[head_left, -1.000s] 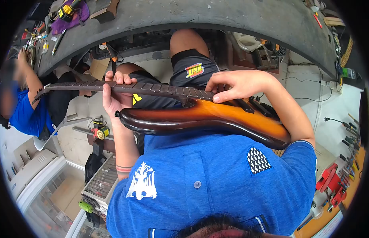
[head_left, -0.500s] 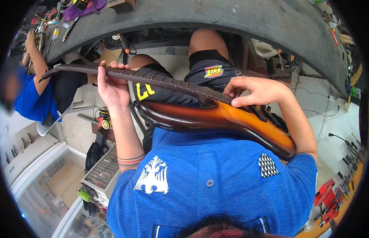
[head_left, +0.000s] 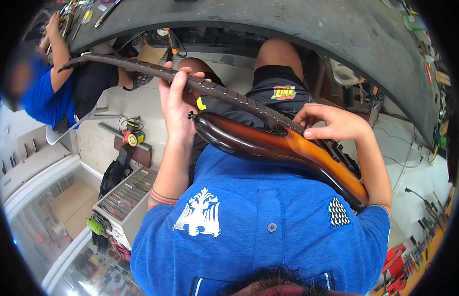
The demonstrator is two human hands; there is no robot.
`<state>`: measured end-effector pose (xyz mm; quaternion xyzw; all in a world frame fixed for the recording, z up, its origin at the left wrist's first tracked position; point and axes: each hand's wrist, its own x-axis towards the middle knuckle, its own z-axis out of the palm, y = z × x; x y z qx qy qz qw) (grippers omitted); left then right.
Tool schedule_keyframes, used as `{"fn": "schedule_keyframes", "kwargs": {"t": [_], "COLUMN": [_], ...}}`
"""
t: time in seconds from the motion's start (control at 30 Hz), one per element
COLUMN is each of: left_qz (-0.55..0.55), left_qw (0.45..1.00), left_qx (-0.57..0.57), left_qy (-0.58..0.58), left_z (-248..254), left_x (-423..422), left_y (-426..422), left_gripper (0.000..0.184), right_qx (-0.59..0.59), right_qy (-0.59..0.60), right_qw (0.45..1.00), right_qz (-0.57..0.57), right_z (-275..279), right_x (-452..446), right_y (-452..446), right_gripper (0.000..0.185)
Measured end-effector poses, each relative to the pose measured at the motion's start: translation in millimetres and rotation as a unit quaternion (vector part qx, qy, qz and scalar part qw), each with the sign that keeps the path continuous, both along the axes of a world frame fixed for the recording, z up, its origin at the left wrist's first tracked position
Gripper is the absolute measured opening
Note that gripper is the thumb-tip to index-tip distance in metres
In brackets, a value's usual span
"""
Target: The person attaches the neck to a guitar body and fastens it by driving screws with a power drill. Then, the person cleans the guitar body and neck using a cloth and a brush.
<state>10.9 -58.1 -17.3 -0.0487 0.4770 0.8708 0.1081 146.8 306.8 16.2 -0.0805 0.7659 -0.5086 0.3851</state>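
Note:
An electric guitar (head_left: 269,140) with a glossy sunburst body lies across my lap and against my stomach. Its dark fretted neck (head_left: 229,95) slants up to the left. My left hand (head_left: 179,101) is wrapped around the middle of that neck, fingers over the fretboard. Over the end of the fretboard, my right hand (head_left: 335,123) has its thumb and fingers curled close together at the strings. My right forearm rests along the body's lower end. Black hardware (head_left: 345,158) shows partly beneath my right wrist.
A dark workbench (head_left: 269,17) curves across the top. At left sits another person in a blue shirt (head_left: 39,101), arms at the bench. Drawers (head_left: 126,197), a red and yellow power tool (head_left: 134,135), and a glass case stand lower left. Hand tools and a red vise (head_left: 394,261) line the right.
My left hand has shifted along the neck toward the guitar's body, its index finger now lying across the fretboard. The neck slants more steeply in view, and the whole view has shifted slightly.

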Motion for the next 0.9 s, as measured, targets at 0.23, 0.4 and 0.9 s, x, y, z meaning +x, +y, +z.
{"fn": "schedule_keyframes", "kwargs": {"t": [0.23,0.4,0.9], "left_qz": [-0.014,0.011,-0.003], "left_qw": [1.0,1.0,0.996], "left_qx": [-0.007,0.013,0.093], "left_qy": [0.007,0.015,0.011], "left_z": [0.7,-5.3,-19.1], "left_x": [-6.0,-29.0,-40.3], "left_y": [-13.8,-27.9,-36.9], "left_gripper": [0.062,0.057,0.034], "right_qx": [0.001,0.003,0.009], "right_qy": [0.021,0.018,0.011], "right_qw": [1.0,1.0,1.0], "right_qz": [0.005,0.003,-0.007], "right_z": [-1.8,-3.8,1.0], "right_x": [1.5,4.8,8.4], "right_y": [-0.8,-0.2,-4.7], "right_gripper": [0.055,0.055,0.054]}}
